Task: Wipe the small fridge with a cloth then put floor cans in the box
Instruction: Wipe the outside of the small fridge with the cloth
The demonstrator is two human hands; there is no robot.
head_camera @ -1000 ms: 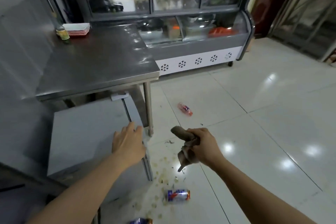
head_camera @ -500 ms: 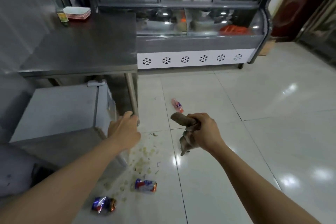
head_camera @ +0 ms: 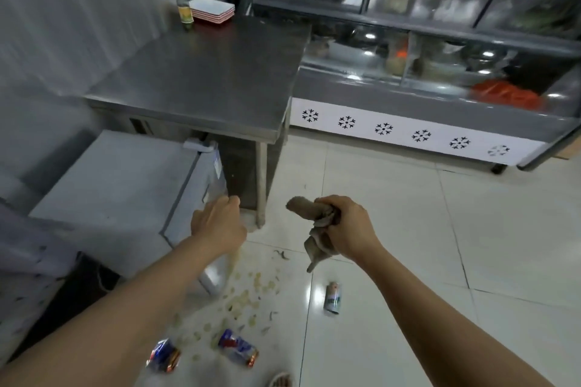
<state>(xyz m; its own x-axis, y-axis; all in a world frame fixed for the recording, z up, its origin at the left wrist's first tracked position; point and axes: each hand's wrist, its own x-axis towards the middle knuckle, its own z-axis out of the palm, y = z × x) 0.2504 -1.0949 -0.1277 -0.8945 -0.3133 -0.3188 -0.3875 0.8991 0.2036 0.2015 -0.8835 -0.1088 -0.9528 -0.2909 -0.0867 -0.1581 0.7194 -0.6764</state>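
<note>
Cans: three on the floor [head_camera: 408, 229]. A green can [head_camera: 332, 297] lies alone, its long side pointing away from the person. A blue and red can [head_camera: 238, 348] lies tipped toward the lower right. Another blue and red can [head_camera: 163, 356] is near it, blurry.
Cloth: one brown cloth [head_camera: 314, 223], bunched up, its tail hanging down.
Right hand [head_camera: 349, 229]: fingers curled tight round the cloth, above the floor.
Left hand [head_camera: 218, 223]: at the front corner of the small fridge [head_camera: 110, 198]. I cannot tell if it grips the edge; the fingertips are hidden.
Fridge: one, low and grey, partly under the desk [head_camera: 204, 78].
Desk things: one bottle [head_camera: 185, 9] and one stack of trays [head_camera: 212, 9] at the far corner.
Crumbs [head_camera: 245, 295]: many small bits on the floor by the fridge.
Hard to see: the goods inside the big glass cooler [head_camera: 408, 129] are blurry. Something striped is cut off at the bottom edge.
</note>
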